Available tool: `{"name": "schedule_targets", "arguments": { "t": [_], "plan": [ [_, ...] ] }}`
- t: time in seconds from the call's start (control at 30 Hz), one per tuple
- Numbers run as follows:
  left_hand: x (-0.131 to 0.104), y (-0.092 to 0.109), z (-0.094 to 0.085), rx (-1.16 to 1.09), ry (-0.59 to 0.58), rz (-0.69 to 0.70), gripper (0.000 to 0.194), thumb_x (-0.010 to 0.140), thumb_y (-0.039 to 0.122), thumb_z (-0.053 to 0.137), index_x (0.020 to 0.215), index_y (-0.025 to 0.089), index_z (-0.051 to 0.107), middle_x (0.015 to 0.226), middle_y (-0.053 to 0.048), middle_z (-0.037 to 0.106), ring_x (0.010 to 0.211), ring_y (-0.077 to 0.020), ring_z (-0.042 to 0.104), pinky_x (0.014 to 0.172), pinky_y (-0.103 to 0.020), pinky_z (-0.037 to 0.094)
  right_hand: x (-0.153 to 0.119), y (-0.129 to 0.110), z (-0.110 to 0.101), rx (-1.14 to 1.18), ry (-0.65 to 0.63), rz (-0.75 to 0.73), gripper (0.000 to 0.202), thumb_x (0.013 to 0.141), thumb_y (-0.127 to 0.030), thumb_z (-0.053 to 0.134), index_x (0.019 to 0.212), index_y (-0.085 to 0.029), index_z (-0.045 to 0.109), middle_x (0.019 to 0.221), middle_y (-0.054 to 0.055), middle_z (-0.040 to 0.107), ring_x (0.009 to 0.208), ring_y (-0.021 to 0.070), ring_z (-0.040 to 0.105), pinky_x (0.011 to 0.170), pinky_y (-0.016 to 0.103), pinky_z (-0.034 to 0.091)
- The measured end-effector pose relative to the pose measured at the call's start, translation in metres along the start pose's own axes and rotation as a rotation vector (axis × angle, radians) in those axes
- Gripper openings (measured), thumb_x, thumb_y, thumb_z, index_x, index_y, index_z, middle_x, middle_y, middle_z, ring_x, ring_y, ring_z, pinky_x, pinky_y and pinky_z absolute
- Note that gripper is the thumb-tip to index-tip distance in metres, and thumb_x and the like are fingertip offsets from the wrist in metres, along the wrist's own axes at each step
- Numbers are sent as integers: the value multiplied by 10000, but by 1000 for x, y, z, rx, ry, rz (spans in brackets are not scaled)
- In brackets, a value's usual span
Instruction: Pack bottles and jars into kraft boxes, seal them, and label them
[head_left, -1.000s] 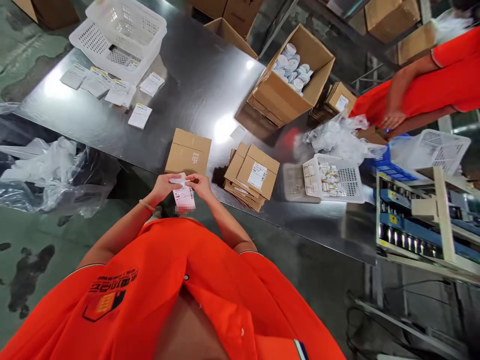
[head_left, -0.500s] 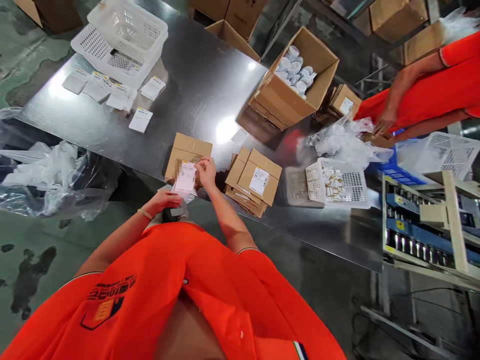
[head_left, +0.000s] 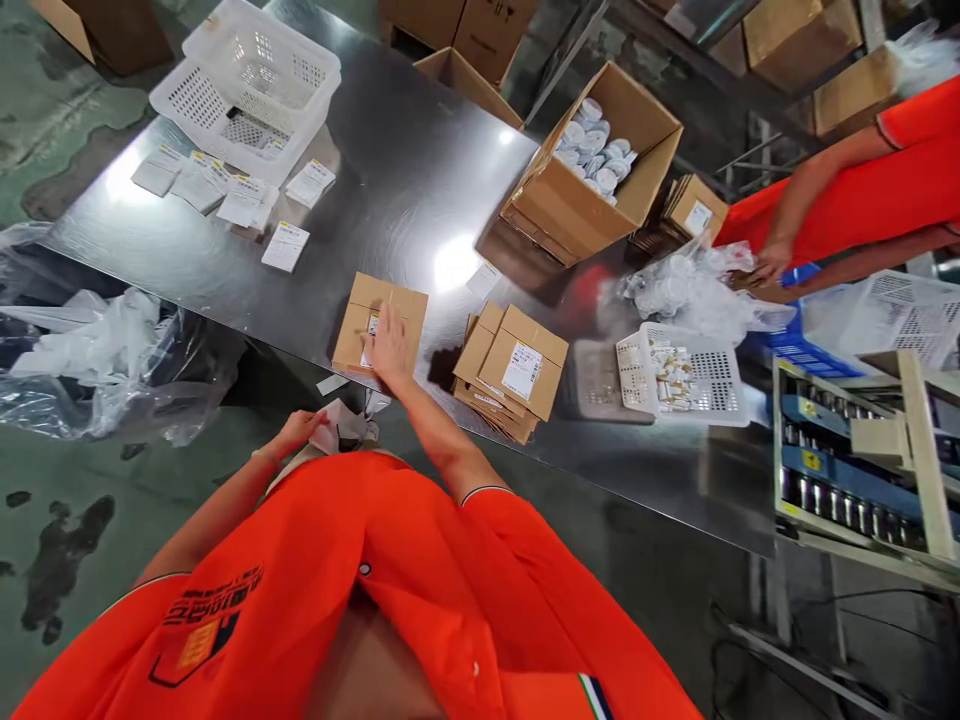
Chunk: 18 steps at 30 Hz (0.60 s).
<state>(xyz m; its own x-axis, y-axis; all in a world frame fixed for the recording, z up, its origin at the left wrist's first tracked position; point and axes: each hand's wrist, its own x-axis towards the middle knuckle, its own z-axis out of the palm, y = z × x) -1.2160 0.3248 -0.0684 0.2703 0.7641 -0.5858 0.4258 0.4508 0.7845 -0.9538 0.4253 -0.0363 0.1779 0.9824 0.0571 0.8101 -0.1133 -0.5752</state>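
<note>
My right hand (head_left: 388, 345) lies with its fingers spread on a flat brown cardboard box (head_left: 409, 305), over a white label (head_left: 372, 338) that partly shows beside the fingers. Below the table's edge, near my waist, my left hand (head_left: 300, 428) is closed on pale backing paper (head_left: 337, 425). A stack of flat cardboard boxes (head_left: 491, 362), the top one with a white label (head_left: 523, 369), lies to the right of the single box.
White baskets (head_left: 262, 80) and several stacks of labels (head_left: 285, 247) are at the upper left. An open carton (head_left: 570, 205) holds white round items. Further right are a basket of small parts (head_left: 705, 385), plastic bags (head_left: 694, 290) and another person's hand (head_left: 772, 262).
The label that was between my hands now lies on the box under my right hand, which has flattened out. My left hand has moved down and left with the paper.
</note>
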Motion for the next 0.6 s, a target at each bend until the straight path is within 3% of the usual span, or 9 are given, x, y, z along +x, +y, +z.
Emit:
{"name": "schedule_targets", "arguments": {
  "t": [0.07,0.13,0.23,0.3,0.4,0.5,0.6],
  "plan": [
    [10,16,-6,171,-28,66,375,748,518,816,631,167,752,574,-43,641,687,-228,662,648,-288,499,-10,-4,3,-53,-146,-33,701,1095,-322,538,1745,-94,407,1844,231,327,1741,332,242,1413,542,193],
    [22,39,-8,272,-35,166,319,793,425,746,882,135,845,753,-51,756,799,-242,715,736,-299,558,-14,3,-3,-105,-134,99,699,1106,-281,458,1768,-75,363,1865,228,275,1752,347,217,1415,569,171],
    [38,75,-5,294,69,236,649,820,310,706,1446,150,754,1107,-63,847,1033,-267,772,913,-332,620,-15,20,-20,-95,26,392,680,1095,-207,407,1748,-24,371,1856,280,253,1731,391,264,1386,596,243],
    [47,94,-1,359,128,233,795,825,235,704,1612,157,629,1255,-88,840,1160,-286,778,1026,-353,614,-15,26,-29,-21,52,523,640,1089,-207,428,1697,-6,437,1807,321,337,1670,414,382,1345,597,334],
    [54,110,2,490,125,237,776,854,158,669,1628,165,614,1335,-120,827,1250,-315,774,1103,-373,590,-17,18,-31,76,52,624,563,1074,-246,505,1593,-29,535,1729,330,450,1589,431,485,1295,593,417],
    [53,117,-2,598,103,260,688,897,137,633,1582,190,653,1330,-112,832,1257,-314,779,1083,-362,595,-19,9,-34,173,108,655,500,1040,-257,577,1506,-76,560,1596,301,586,1491,407,578,1251,567,471],
    [44,126,-4,777,90,288,538,979,177,575,1502,183,699,1285,-137,838,1215,-332,791,1038,-380,598,-24,20,-58,334,202,589,496,1001,-258,611,1478,-148,528,1391,210,716,1334,356,680,1184,522,530]
  ]
}}
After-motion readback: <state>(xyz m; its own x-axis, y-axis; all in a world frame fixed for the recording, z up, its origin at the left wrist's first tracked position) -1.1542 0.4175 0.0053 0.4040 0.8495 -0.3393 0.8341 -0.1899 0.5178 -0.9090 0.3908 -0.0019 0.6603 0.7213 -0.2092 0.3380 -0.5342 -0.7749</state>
